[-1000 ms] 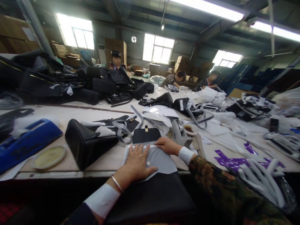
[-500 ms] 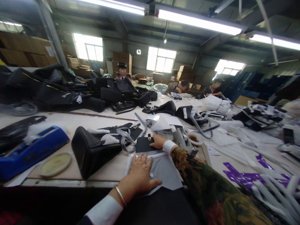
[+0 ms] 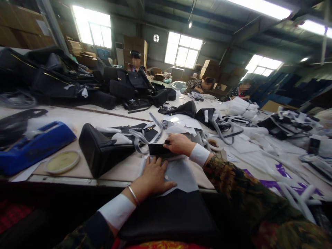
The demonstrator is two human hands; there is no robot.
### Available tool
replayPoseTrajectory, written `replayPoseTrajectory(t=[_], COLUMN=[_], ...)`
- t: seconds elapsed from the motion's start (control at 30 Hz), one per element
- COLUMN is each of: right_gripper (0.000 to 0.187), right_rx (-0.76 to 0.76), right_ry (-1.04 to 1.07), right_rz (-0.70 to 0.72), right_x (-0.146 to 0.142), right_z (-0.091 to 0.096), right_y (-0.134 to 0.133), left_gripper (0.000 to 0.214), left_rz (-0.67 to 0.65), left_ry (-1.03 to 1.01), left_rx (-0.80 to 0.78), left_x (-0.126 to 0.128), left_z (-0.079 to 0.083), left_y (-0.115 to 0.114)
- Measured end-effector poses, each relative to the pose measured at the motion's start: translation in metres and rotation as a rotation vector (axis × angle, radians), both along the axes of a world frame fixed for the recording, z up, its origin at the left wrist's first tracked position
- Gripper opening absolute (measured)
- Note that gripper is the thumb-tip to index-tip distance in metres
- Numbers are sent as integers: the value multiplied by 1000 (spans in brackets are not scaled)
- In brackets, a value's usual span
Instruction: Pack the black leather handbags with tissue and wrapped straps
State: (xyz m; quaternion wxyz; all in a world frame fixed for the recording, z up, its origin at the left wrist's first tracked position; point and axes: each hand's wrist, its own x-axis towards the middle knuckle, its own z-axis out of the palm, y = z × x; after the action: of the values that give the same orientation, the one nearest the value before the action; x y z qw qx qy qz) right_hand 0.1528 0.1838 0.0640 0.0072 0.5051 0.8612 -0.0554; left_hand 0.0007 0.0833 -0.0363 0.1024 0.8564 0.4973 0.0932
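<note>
My left hand (image 3: 155, 174) lies with its fingers spread on a pale grey sheet (image 3: 183, 172). Beneath the sheet is a black bag (image 3: 168, 214), overhanging the table's front edge towards me. The fingers of my right hand (image 3: 179, 143) are closed on the bag's black flap (image 3: 156, 149), which is tilted up at the far end of the sheet. Part of the flap is hidden by those fingers. A second black bag (image 3: 109, 157), with wrapped grey handles (image 3: 138, 138), rests on its side to the left of my hands.
On the left are a blue tape dispenser (image 3: 49, 143) and a round yellowish dish (image 3: 63, 162). Black bags (image 3: 85, 86) are heaped behind. White wrapping (image 3: 241, 108) and purple strips (image 3: 282, 173) lie to the right. Several people (image 3: 135, 61) are across the table.
My right hand has taken the flap and raised its near face away from the sheet, covering the gold clasp. My left hand remains flat on the sheet. The view has tilted down.
</note>
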Motion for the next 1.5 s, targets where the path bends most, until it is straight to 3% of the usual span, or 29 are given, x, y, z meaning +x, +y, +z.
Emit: replayPoseTrajectory(t=[0.17, 0.33, 0.47, 0.57, 0.63, 0.7, 0.8, 0.9, 1.0, 1.1, 1.2, 1.27, 1.37, 1.5], right_gripper=[23, 17, 19, 19, 20, 21, 21, 19, 16, 20, 21, 15, 12, 17], right_rx=[9, -47, -102, -163, -182, -181, -175, -159, -113, -78, -24, 29, 60, -84], right_ry=[189, 673, 834, 839, 791, 698, 515, 363, 274, 196, 106, 54, 85, 315], right_rz=[157, 37, -54, -39, -24, -23, -37, -26, 24, 92, 124, 148, 175, 81], right_x=[6, 31, 43, 45, 44, 39, 30, 23, 24, 28, 29, 28, 27, 28], right_z=[-24, -68, -85, -84, -80, -75, -66, -59, -57, -58, -61, -63, -64, -61], right_y=[-62, -100, -104, -105, -107, -110, -114, -116, -117, -121, -127, -130, -129, -120], left_gripper=[97, 85, 84, 72, 60, 54, 66, 63, 56, 59, 61, 61, 57, 55], left_rz=[-22, -91, -159, -165, -100, 41, 399, 602, 585, 581, 467, 392, 412, 458], left_ry=[-74, -103, -86, -75, -93, -194, -439, -667, -888, -1027, -1174, -1253, -1288, -1388], left_rx=[91, 137, 108, 32, -21, -28, -52, -429, -762, -856, -975, -1022, -1016, -1048], left_x=[-1, -3, -13, -27, -39, -50, -63, -70, -73, -72, -68, -65, -61, -53], left_z=[-5, -7, 7, 17, 17, 11, -1, -9, -14, -19, -25, -28, -33, -33], left_y=[-6, -11, -13, -20, -30, -45, -68, -79, -78, -72, -69, -70, -71, -72])
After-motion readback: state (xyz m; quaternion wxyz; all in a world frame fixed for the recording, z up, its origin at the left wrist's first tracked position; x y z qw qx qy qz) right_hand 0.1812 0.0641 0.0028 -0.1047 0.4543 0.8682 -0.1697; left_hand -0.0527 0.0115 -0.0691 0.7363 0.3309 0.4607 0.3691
